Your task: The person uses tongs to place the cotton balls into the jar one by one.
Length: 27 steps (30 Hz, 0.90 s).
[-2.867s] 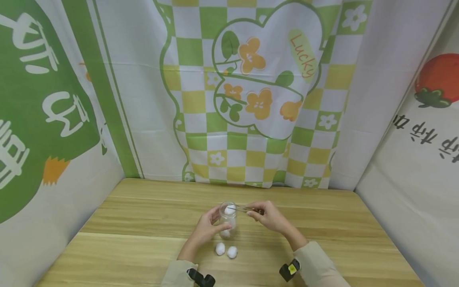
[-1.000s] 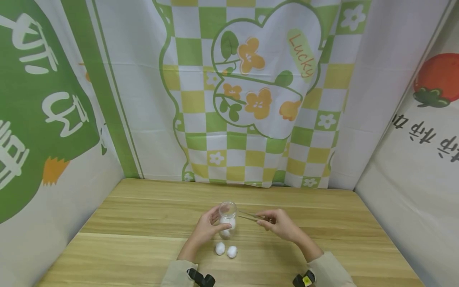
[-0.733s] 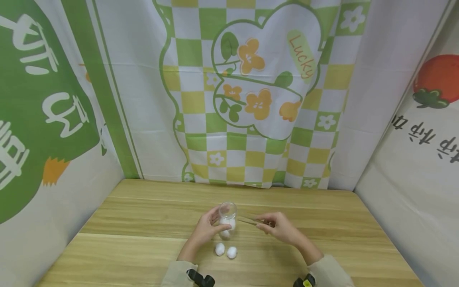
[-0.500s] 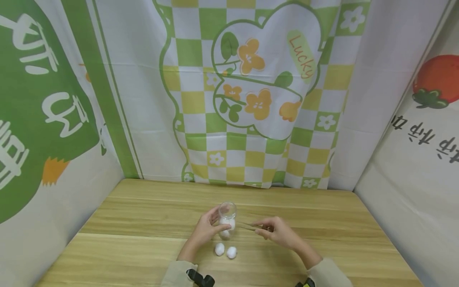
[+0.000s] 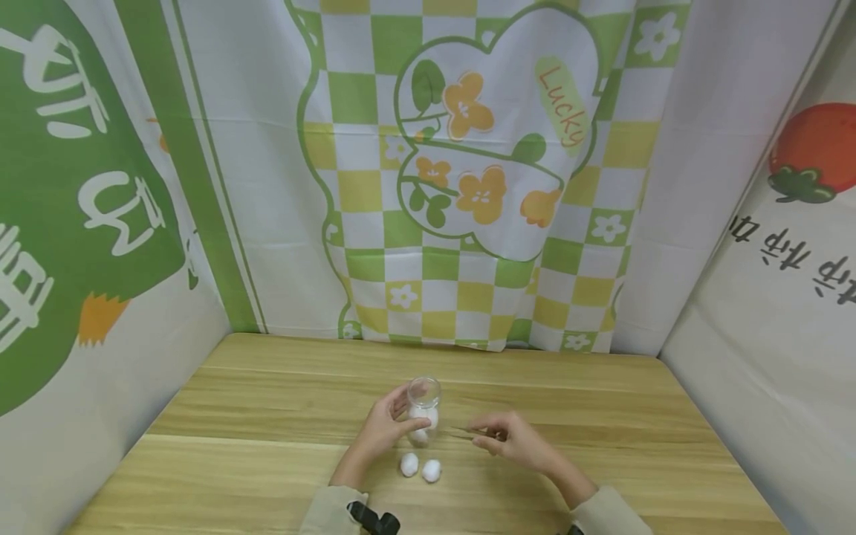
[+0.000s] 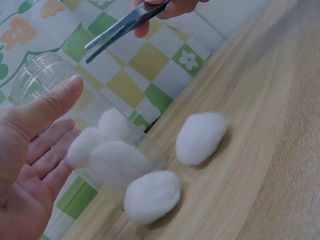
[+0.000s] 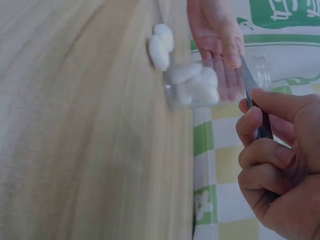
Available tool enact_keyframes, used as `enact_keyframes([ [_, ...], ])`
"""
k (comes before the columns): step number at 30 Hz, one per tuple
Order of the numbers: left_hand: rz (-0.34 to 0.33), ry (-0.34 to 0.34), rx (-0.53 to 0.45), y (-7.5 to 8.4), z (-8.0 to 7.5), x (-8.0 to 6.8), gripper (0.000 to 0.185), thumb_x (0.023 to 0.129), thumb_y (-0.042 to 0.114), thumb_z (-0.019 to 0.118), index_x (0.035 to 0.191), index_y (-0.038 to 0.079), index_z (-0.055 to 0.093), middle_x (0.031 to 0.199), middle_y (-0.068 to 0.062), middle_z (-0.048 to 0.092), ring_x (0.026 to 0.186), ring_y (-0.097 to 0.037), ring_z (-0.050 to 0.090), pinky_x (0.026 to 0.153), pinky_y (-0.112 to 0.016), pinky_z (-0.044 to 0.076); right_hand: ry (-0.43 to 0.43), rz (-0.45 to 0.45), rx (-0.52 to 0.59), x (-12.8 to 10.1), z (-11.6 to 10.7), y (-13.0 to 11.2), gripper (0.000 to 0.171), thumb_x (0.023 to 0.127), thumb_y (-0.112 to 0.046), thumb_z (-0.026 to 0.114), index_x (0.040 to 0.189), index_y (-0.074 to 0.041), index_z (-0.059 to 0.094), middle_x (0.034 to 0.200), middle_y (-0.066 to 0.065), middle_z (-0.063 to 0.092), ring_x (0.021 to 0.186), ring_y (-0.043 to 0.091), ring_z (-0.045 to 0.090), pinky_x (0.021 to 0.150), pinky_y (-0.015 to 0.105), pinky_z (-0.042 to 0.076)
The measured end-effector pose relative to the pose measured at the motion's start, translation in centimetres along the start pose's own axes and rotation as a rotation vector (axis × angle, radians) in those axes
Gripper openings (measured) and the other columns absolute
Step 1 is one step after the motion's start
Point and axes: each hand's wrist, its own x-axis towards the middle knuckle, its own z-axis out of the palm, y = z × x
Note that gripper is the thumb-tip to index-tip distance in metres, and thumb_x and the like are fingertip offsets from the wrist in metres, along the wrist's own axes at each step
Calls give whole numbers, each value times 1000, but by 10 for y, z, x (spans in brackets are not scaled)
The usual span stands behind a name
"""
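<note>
My left hand point(image 5: 384, 427) holds a clear, wide-mouthed jar point(image 5: 424, 392) upright on the table, thumb on one side and fingers on the other. Several cotton balls point(image 6: 119, 162) lie in its lower part. Two more white cotton balls, one point(image 5: 409, 465) to the left and one point(image 5: 431, 470) to the right, sit on the wood in front of the jar. To the jar's right, my right hand point(image 5: 511, 440) pinches metal tweezers point(image 7: 248, 82) between thumb and fingers. Their tips point(image 6: 89, 54) are apart, with nothing between them, and point toward the jar.
The wooden table point(image 5: 281, 416) spreads out on both sides of the hands. A checked green, yellow and white cloth point(image 5: 441, 297) hangs behind its back edge, and printed white panels point(image 5: 769, 334) flank it.
A cotton ball held in the tweezers at the jar's mouth is now inside the jar. My right hand has drawn back and lowered toward the table with the tweezers; the left stays put.
</note>
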Motion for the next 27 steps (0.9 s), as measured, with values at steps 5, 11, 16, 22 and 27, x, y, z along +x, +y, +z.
enact_keyframes([
  [5,-6,3,4,-1,0,0,70,82,18,76,143,4,43,141,-17,55,139,-37,44,118,-50,35,-26,-40,-19,-1,6,3,27,90,-8,64,109,11,66,70,25,65,57,-11,45,49,9,46],
  [11,-1,2,9,0,0,0,74,82,18,76,144,2,40,141,-18,55,138,-38,44,118,-50,36,-94,-14,0,-4,9,6,29,92,-11,63,113,8,65,71,24,64,59,-9,48,51,11,48],
  [16,-9,0,-4,2,0,-1,73,82,16,76,144,1,40,141,-19,55,138,-38,44,118,-50,37,-122,-12,-27,-5,11,8,29,92,-13,63,113,6,66,87,22,70,62,-10,47,55,11,49],
  [22,5,-2,8,0,0,-1,71,83,18,76,143,2,42,141,-19,54,138,-39,44,118,-51,36,-153,37,-28,-7,15,12,28,93,-14,62,115,3,66,92,19,70,65,-7,47,59,11,48],
  [27,-9,9,8,-1,0,0,74,82,20,77,144,3,41,141,-17,55,138,-38,44,118,-51,36,-158,57,-28,-8,18,15,28,93,-14,61,115,2,66,84,16,68,66,-7,47,61,11,49],
])
